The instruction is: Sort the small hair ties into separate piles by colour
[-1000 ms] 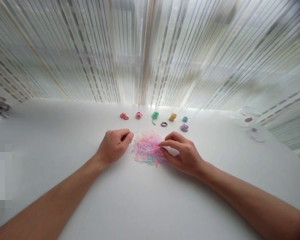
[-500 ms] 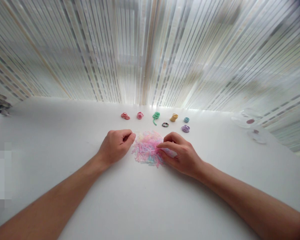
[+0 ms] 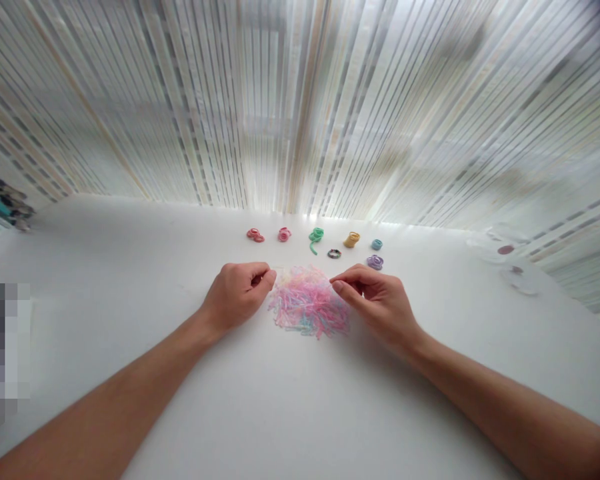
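A loose pile of small pastel strips (image 3: 310,307), mostly pink with some blue and yellow, lies on the white table (image 3: 280,407). At its left edge my left hand (image 3: 243,293) is closed, thumb pressed to the curled fingers; a thin pale strand seems to show at the fingertips, too fine to name. On the pile's right side my right hand (image 3: 375,297) is pinched, thumb against forefinger, just above the pile. Whatever lies between those fingertips is too small to make out.
Behind the pile are a red coil (image 3: 255,235), a pink coil (image 3: 285,234), a green coil (image 3: 317,235), a yellow coil (image 3: 351,240), a blue coil (image 3: 377,245), a purple coil (image 3: 375,262) and a dark beaded ring (image 3: 334,254). Clear round items (image 3: 520,280) stand far right, before a string curtain (image 3: 300,100).
My right hand has risen from the pile's middle to its upper right edge, its fingers now pinched together. My left hand keeps its closed pose. The view has shifted slightly.
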`<state>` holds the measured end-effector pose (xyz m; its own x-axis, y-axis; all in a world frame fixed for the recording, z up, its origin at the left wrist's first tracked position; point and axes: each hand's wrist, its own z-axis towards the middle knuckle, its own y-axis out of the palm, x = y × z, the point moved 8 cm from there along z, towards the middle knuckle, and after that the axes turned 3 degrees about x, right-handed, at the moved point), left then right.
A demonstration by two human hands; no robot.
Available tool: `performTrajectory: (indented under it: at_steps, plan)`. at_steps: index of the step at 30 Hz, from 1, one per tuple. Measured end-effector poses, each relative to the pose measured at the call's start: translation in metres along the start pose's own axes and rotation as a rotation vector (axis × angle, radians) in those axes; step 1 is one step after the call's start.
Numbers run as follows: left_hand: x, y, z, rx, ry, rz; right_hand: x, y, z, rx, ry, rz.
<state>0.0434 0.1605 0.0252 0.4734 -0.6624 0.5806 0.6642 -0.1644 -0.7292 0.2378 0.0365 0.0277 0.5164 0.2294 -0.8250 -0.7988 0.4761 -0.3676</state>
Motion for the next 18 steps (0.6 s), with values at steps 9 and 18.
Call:
performTrajectory:
  at_steps: [9,18]
  plan:
    - [0.001,0.001,-0.001,-0.006,-0.018,-0.012,0.009,0.007,-0.003,-0.014,0.233,0.227]
    - [-0.004,0.0,0.003,0.019,-0.044,-0.034,-0.017,0.007,-0.012,-0.063,0.223,0.186]
